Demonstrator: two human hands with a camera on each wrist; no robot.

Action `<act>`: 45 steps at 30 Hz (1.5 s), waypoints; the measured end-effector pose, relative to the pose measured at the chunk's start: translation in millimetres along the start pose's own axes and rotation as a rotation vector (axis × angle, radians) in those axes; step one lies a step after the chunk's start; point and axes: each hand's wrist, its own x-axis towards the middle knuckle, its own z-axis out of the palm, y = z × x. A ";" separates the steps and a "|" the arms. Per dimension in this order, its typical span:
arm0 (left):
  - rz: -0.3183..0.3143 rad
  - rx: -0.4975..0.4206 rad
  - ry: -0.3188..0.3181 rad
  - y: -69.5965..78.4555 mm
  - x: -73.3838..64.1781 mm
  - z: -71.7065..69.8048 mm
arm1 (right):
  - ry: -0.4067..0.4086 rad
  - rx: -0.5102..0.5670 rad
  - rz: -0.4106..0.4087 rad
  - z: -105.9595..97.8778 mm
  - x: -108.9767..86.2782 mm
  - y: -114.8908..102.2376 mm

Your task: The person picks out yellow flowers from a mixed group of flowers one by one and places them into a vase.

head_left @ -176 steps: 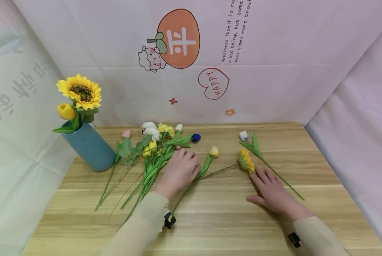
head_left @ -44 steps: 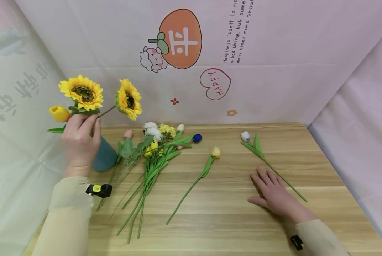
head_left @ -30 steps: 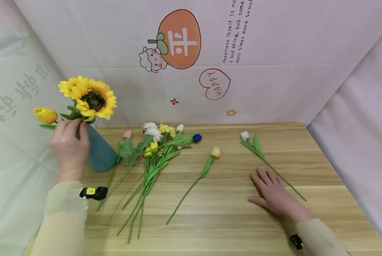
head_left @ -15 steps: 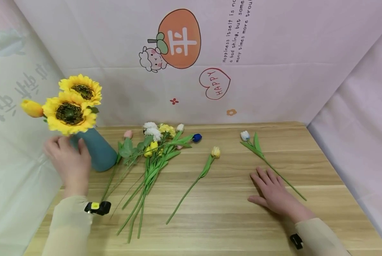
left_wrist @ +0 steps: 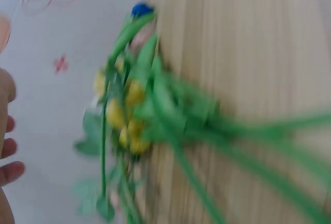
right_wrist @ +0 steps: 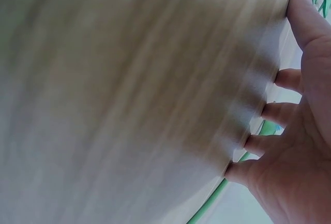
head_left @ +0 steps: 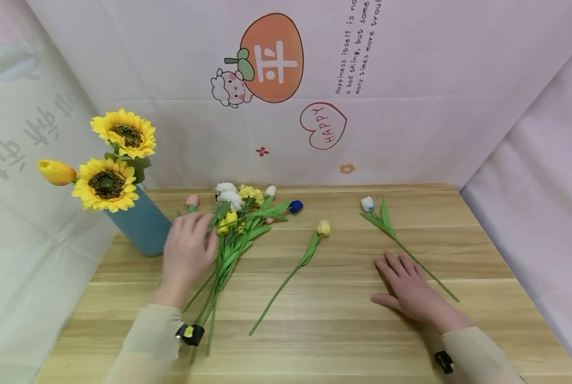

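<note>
My left hand point(head_left: 187, 248) hovers at the left side of a pile of artificial flowers, holding nothing that I can see; its fingers point(left_wrist: 11, 172) are loosely bent in the left wrist view. It hides part of the pink tulip point(head_left: 192, 201) and the eucalyptus sprig. The blue vase point(head_left: 142, 224) leans to the left, holding two sunflowers point(head_left: 107, 184) and a yellow-orange tulip point(head_left: 57, 172). On the table at the right rests my right hand point(head_left: 410, 290), fingers spread, beside a white-blue tulip point(head_left: 368, 204).
White carnations point(head_left: 230, 197), a yellow carnation point(head_left: 251, 195), yellow tulips point(head_left: 227, 221) and a blue tulip point(head_left: 295, 207) lie bunched with crossing stems. A pale yellow tulip point(head_left: 323, 228) lies alone mid-table. White printed cloth point(head_left: 410, 133) stands behind the wooden table point(head_left: 343, 341).
My left hand has put the second sunflower into the vase, let it go, and moved right to the flower pile. The yellow-orange tulip leans further left. My right hand has stayed put.
</note>
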 end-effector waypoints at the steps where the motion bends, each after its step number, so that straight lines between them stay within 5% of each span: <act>1: 0.015 -0.005 -0.027 7.4 1.2 4.7 | 0.001 0.000 -0.001 -0.2 -0.1 -0.1; 10: 0.084 0.005 -0.306 63.3 6.0 44.1 | -0.001 0.004 0.002 -0.7 -0.5 -0.7; 25: 0.112 0.012 -0.558 111.2 -8.5 80.9 | 0.027 -0.005 -0.012 0.9 -0.3 1.6; 33: 0.135 0.025 -0.578 124.4 -16.6 93.2 | 0.008 0.018 -0.003 2.6 0.2 3.1; 45: 0.096 0.033 -0.614 125.4 -16.5 88.9 | 0.015 0.005 -0.004 1.4 -0.6 0.8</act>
